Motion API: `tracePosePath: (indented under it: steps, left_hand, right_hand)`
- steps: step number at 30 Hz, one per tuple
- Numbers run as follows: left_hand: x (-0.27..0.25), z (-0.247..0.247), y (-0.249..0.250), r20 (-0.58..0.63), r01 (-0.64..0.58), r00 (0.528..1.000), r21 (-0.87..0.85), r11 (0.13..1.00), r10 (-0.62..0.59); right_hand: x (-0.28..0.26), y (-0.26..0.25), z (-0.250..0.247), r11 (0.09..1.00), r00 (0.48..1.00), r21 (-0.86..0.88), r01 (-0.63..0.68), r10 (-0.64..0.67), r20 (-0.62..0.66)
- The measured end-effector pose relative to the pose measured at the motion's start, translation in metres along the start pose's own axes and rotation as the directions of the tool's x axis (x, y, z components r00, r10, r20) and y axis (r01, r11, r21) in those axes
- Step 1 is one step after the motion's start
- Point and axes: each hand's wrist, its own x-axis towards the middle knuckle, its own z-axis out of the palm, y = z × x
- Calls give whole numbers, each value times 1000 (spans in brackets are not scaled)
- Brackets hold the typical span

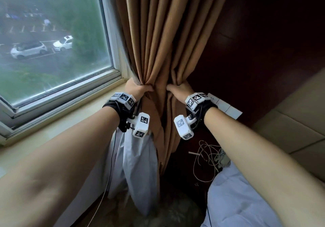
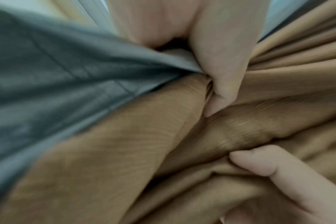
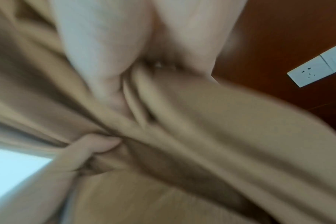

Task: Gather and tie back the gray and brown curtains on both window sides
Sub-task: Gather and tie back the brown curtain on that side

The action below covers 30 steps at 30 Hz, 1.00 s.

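Observation:
The brown curtain (image 1: 161, 38) hangs in bunched folds at the right side of the window. My left hand (image 1: 136, 89) grips the bundle from the left and my right hand (image 1: 177, 89) grips it from the right, at sill height. Below my left wrist the gray curtain (image 1: 135, 165) hangs loose. In the left wrist view my thumb pinches the gray curtain (image 2: 67, 72) against the brown curtain (image 2: 125, 151), and a finger of the other hand (image 2: 259, 160) curls into the folds. The blurred right wrist view shows the brown curtain (image 3: 201, 136) squeezed between thumb and fingers.
The window (image 1: 52, 33) and its pale sill (image 1: 61, 119) lie to the left. A dark wood wall (image 1: 263, 42) with a white socket strip (image 1: 226, 107) stands behind the curtain. Tangled cables (image 1: 207, 158) lie near white bedding (image 1: 233, 200). A padded headboard (image 1: 299, 121) is at right.

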Motion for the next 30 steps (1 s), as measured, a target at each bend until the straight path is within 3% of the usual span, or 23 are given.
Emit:
tracePosePath:
  steps: [3, 6, 12, 15, 19, 25, 27, 30]
  left_hand:
    - [0, -4, -3, 34, -71, 997, -6, 997, 71]
    - [0, -11, -7, 226, -110, 969, 37, 993, 98]
    - [-5, -24, -14, 538, -142, 837, 38, 989, 99]
    - [-7, -24, -12, 547, -187, 824, 12, 982, 150]
    - [-6, -24, -15, 589, -160, 796, -20, 987, 141]
    - [1, -25, -15, 666, -95, 743, 3, 995, 69]
    - [4, -24, -15, 658, -59, 752, -1, 998, 45]
    - [4, -18, -15, 608, -38, 793, -19, 999, 42]
  right_hand:
    - [-11, -8, 5, 995, 988, -91, -45, 58, 145]
    - [-13, -16, 13, 991, 982, -106, -84, 100, 161]
    - [-9, -22, 17, 987, 972, -151, -61, 93, 216]
    - [-4, -21, 16, 989, 965, -94, -113, 132, 225]
    - [-4, -18, 20, 985, 947, -11, -173, 170, 273]
    - [4, -12, 33, 979, 932, -97, -182, 203, 300]
    - [-6, -15, 26, 983, 942, -113, -143, 170, 288]
    - [-14, -17, 14, 941, 946, -337, -4, 113, 305]
